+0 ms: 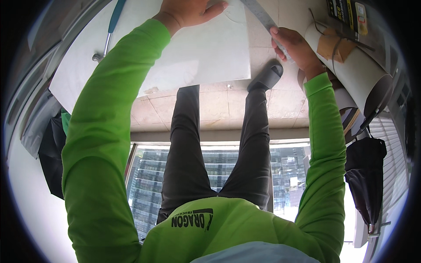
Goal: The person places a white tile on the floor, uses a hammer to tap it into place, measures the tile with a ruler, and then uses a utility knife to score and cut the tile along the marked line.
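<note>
A large white sheet lies flat on the tiled floor in front of me. My right hand grips a metal ruler near its lower end, just off the sheet's right edge. The ruler slants up and left over the sheet's far right part and runs out of view at the top. My left hand is over the sheet, its thumb stretched to the right; the top edge cuts off its other fingers. Left of that arm, a tool with a teal handle and a metal shaft rests on the sheet.
Large rolls of sheet material with a brown patch lie at the right, beside a black and yellow package. A folded black umbrella hangs at the right. My foot in a grey slipper stands near the sheet's right corner.
</note>
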A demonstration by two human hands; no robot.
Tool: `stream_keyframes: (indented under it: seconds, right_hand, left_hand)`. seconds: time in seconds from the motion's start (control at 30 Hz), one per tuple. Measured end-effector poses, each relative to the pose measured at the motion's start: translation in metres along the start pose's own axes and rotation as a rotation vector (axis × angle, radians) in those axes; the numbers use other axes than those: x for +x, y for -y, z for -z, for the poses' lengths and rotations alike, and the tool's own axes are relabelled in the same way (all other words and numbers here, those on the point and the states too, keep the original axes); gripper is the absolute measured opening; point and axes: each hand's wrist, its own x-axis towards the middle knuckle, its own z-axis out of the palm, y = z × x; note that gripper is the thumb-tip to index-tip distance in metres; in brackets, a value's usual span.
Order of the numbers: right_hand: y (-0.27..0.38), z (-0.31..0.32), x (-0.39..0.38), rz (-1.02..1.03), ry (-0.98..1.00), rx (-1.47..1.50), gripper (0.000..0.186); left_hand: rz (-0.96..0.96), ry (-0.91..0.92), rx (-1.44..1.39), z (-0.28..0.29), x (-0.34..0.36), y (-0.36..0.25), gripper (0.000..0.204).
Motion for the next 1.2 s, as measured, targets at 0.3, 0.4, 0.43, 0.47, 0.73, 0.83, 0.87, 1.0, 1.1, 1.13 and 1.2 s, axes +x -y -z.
stream_keyframes:
  seconds: [0.3,0.4,0.43,0.47,0.73,0.83,0.87,1.0,1.1,1.13,1.2]
  right_hand:
    - [-0.028,0.032,-0.007,-0.099,0.015,-0.190,0.065]
    - [-0.021,0.039,-0.001,-0.064,0.018,-0.230,0.065]
    - [-0.020,0.043,0.000,-0.047,0.005,-0.244,0.064]
    - [-0.018,0.047,0.002,-0.030,-0.008,-0.258,0.064]
    - [-0.018,0.045,0.013,-0.068,0.028,-0.231,0.062]
    - [-0.033,0.022,0.009,-0.058,-0.008,-0.176,0.062]
    - [-0.043,0.015,0.009,-0.050,-0.016,-0.134,0.062]
    - [-0.056,-0.003,0.006,-0.032,-0.054,-0.053,0.060]
    - [-0.051,-0.010,0.001,-0.026,-0.075,-0.036,0.061]
    - [-0.047,-0.014,0.000,-0.049,-0.078,-0.023,0.062]
    - [-0.041,-0.019,-0.003,-0.091,-0.073,-0.016,0.064]
  left_hand:
    - [-0.002,0.127,-0.047,0.000,-0.029,-0.044,0.076]
    - [0.026,0.101,0.006,-0.005,-0.032,-0.047,0.077]
    - [0.035,0.094,0.009,-0.005,-0.032,-0.047,0.077]
    - [0.045,0.088,0.013,-0.006,-0.032,-0.047,0.078]
    - [0.097,0.050,-0.021,-0.007,-0.031,-0.047,0.079]
    - [0.092,0.048,-0.033,-0.007,-0.032,-0.047,0.077]
    - [0.088,0.045,-0.034,-0.007,-0.033,-0.046,0.076]
    - [0.078,0.031,-0.057,-0.007,-0.034,-0.047,0.071]
    - [0.076,0.005,-0.063,-0.007,-0.032,-0.047,0.069]
    - [0.079,0.005,-0.056,-0.007,-0.032,-0.047,0.069]
    - [0.083,0.004,-0.055,-0.006,-0.032,-0.047,0.068]
